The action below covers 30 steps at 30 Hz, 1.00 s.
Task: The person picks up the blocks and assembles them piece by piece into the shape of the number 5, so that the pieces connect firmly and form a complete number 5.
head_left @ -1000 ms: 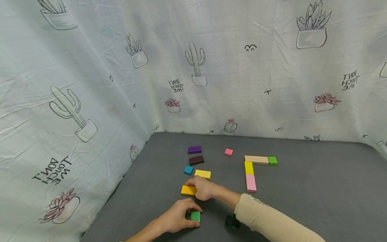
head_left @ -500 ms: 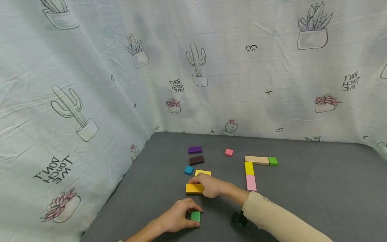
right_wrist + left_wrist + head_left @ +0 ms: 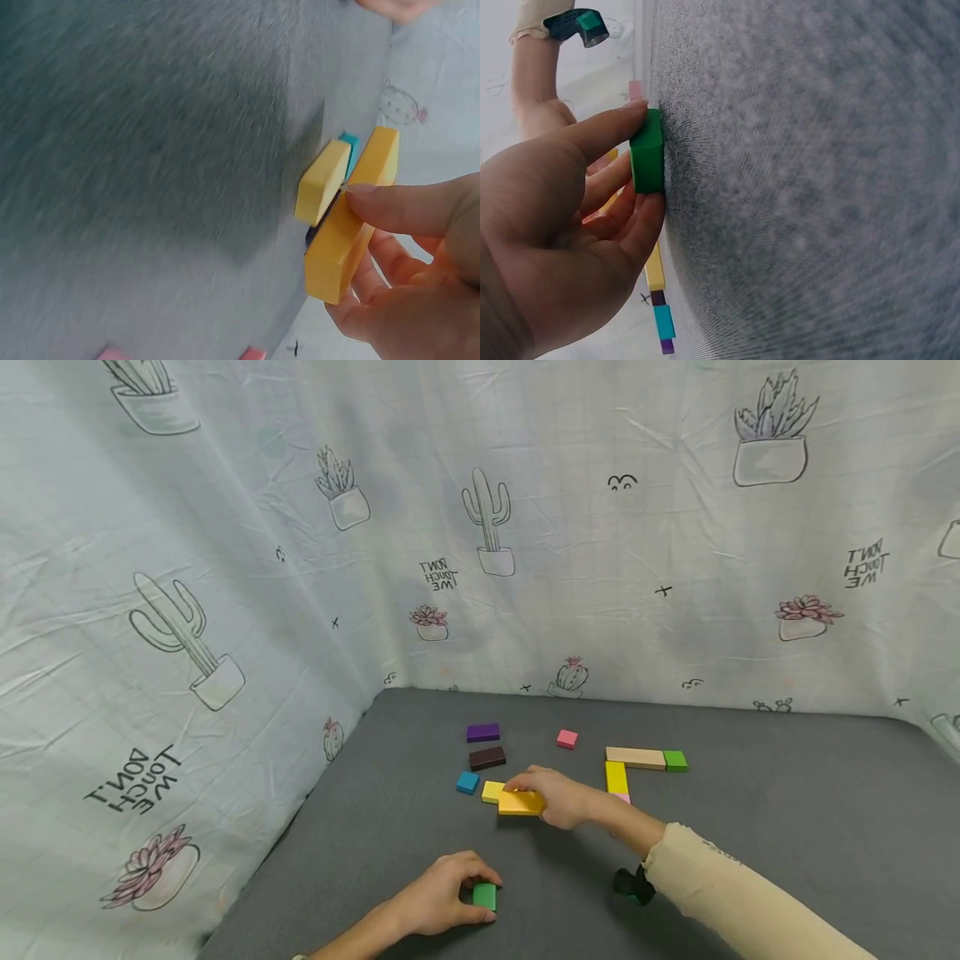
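Note:
My left hand (image 3: 442, 897) pinches a small green block (image 3: 484, 896) between thumb and fingertips, low at the grey tabletop. The left wrist view shows that green block (image 3: 646, 154) flat against the surface. In my right hand (image 3: 564, 798) is a long orange-yellow block (image 3: 519, 803), gripped near its right end. Seen from the right wrist, the orange-yellow block (image 3: 346, 232) is raised off the table, with the thumb across one face. Behind it lies a paler yellow block (image 3: 492, 792), partly covered by the held block in the head view.
Blue (image 3: 467, 782), dark brown (image 3: 487, 757) and purple (image 3: 483, 732) blocks lie beyond, with a small coral block (image 3: 567, 739) farther right. A tan block (image 3: 634, 758), a bright green one (image 3: 676, 761), a yellow one (image 3: 616, 777) and a pink one form an angled line. A printed curtain (image 3: 570, 543) hangs behind.
My right hand has lifted the orange-yellow block and carried it right and away from me, over the pale yellow block's place. The left hand and green block stay put.

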Each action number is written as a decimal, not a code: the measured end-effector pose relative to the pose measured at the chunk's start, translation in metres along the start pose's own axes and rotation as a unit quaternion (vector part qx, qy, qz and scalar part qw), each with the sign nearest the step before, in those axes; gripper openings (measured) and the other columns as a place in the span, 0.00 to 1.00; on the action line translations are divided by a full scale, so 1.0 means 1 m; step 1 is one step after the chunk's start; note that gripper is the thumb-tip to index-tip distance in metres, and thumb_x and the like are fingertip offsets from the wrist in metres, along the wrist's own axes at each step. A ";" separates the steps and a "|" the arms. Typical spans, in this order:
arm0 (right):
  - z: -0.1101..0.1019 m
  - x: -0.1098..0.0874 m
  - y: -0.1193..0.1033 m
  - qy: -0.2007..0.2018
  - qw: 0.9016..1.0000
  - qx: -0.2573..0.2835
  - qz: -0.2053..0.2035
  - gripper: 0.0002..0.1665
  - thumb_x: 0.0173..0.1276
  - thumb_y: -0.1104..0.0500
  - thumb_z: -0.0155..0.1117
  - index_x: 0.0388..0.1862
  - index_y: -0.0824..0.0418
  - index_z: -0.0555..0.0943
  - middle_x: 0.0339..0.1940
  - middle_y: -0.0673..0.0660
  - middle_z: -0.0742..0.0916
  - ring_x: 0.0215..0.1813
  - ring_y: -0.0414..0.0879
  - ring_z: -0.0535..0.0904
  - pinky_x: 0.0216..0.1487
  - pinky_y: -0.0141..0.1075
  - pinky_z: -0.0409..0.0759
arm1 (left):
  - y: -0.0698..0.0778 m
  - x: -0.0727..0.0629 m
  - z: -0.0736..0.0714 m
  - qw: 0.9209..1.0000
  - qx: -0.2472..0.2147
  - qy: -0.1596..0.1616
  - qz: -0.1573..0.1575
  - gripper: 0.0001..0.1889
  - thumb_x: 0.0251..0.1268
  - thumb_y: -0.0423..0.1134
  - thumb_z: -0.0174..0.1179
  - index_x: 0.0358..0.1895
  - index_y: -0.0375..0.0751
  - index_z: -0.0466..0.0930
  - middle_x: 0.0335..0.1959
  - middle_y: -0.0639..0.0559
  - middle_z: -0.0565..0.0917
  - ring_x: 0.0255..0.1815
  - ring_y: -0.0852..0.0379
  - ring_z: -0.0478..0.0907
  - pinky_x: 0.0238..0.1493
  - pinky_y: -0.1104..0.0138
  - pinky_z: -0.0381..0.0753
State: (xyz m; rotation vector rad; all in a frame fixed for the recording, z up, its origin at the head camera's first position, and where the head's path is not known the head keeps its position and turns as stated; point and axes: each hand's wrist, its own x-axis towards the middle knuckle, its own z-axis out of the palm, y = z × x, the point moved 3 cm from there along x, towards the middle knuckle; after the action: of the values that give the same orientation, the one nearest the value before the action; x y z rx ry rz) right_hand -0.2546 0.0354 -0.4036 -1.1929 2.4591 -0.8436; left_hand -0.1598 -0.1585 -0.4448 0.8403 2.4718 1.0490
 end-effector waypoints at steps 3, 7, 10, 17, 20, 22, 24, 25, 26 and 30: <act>-0.006 -0.009 0.005 0.006 1.000 -0.001 -0.003 0.33 0.52 0.83 0.56 0.58 0.67 0.76 0.50 0.59 0.78 0.49 0.53 0.71 0.58 0.53 0.69 | 0.000 0.000 0.000 1.000 0.003 0.000 -0.001 0.14 0.57 0.42 0.69 0.47 0.44 0.83 0.40 0.64 0.76 0.37 0.70 0.71 0.40 0.72 0.75; -0.013 -0.022 0.012 0.013 1.000 -0.012 -0.013 0.34 0.50 0.83 0.55 0.57 0.67 0.76 0.50 0.58 0.79 0.49 0.52 0.71 0.57 0.53 0.70 | 0.000 -0.001 0.001 1.000 0.003 -0.001 -0.002 0.14 0.58 0.42 0.69 0.47 0.45 0.83 0.40 0.64 0.76 0.37 0.70 0.71 0.40 0.72 0.75; -0.018 -0.033 0.017 0.013 1.000 -0.019 -0.015 0.34 0.50 0.84 0.54 0.58 0.67 0.76 0.49 0.58 0.79 0.48 0.51 0.71 0.55 0.52 0.71 | 0.000 -0.001 0.001 1.000 0.002 0.001 -0.001 0.14 0.57 0.42 0.69 0.47 0.45 0.83 0.40 0.64 0.76 0.37 0.70 0.71 0.40 0.72 0.75; -0.030 -0.065 0.030 0.006 1.000 0.011 0.016 0.34 0.52 0.85 0.55 0.58 0.65 0.76 0.51 0.57 0.77 0.49 0.51 0.71 0.55 0.51 0.72 | 0.000 -0.001 0.001 1.000 -0.001 -0.001 -0.001 0.14 0.58 0.42 0.69 0.47 0.44 0.83 0.41 0.64 0.76 0.38 0.70 0.72 0.40 0.72 0.75; -0.035 -0.078 0.036 0.010 1.000 0.004 0.016 0.35 0.51 0.86 0.54 0.58 0.65 0.76 0.53 0.58 0.78 0.50 0.53 0.72 0.54 0.53 0.71 | 0.000 -0.001 0.001 1.000 -0.002 -0.002 -0.001 0.14 0.58 0.42 0.69 0.47 0.44 0.82 0.41 0.64 0.76 0.38 0.70 0.72 0.41 0.72 0.75; -0.039 -0.087 0.041 0.013 1.000 -0.011 0.020 0.35 0.50 0.85 0.55 0.58 0.65 0.76 0.54 0.59 0.78 0.51 0.54 0.72 0.54 0.53 0.71 | 0.000 -0.001 0.000 1.000 -0.001 -0.001 -0.001 0.15 0.58 0.42 0.69 0.47 0.44 0.82 0.41 0.64 0.76 0.38 0.70 0.72 0.41 0.72 0.75; -0.042 -0.095 0.046 0.015 0.999 -0.024 0.029 0.35 0.50 0.85 0.56 0.58 0.65 0.76 0.54 0.59 0.78 0.51 0.54 0.72 0.53 0.53 0.72 | 0.001 -0.001 0.000 1.000 0.002 -0.001 -0.003 0.15 0.58 0.42 0.69 0.47 0.44 0.83 0.41 0.64 0.76 0.38 0.70 0.72 0.41 0.72 0.75; -0.043 -0.099 0.049 0.016 0.999 -0.029 0.033 0.35 0.50 0.85 0.57 0.58 0.65 0.76 0.54 0.60 0.78 0.52 0.56 0.72 0.53 0.54 0.71 | 0.002 -0.001 0.000 1.000 0.003 -0.002 -0.005 0.15 0.58 0.42 0.69 0.47 0.44 0.83 0.41 0.64 0.76 0.38 0.70 0.71 0.41 0.72 0.75; -0.045 -0.103 0.052 0.017 0.999 -0.032 0.036 0.35 0.51 0.84 0.57 0.58 0.65 0.76 0.53 0.60 0.78 0.51 0.56 0.72 0.53 0.54 0.72 | 0.002 -0.001 -0.001 1.000 0.002 -0.003 -0.008 0.15 0.58 0.42 0.69 0.47 0.44 0.83 0.41 0.64 0.76 0.38 0.70 0.71 0.41 0.71 0.75; -0.048 -0.119 0.063 0.017 0.999 -0.020 0.046 0.34 0.50 0.83 0.59 0.59 0.67 0.75 0.53 0.60 0.77 0.50 0.55 0.72 0.53 0.56 0.71 | 0.002 0.000 0.000 1.000 0.005 -0.003 -0.012 0.15 0.57 0.42 0.69 0.47 0.45 0.83 0.41 0.64 0.75 0.38 0.70 0.71 0.41 0.71 0.75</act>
State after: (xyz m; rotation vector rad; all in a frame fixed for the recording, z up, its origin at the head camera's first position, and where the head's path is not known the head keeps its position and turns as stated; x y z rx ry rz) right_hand -0.2429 0.1781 -0.4049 -1.0772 2.5486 -0.7993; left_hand -0.1589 -0.1578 -0.4431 0.8142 2.4777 1.0238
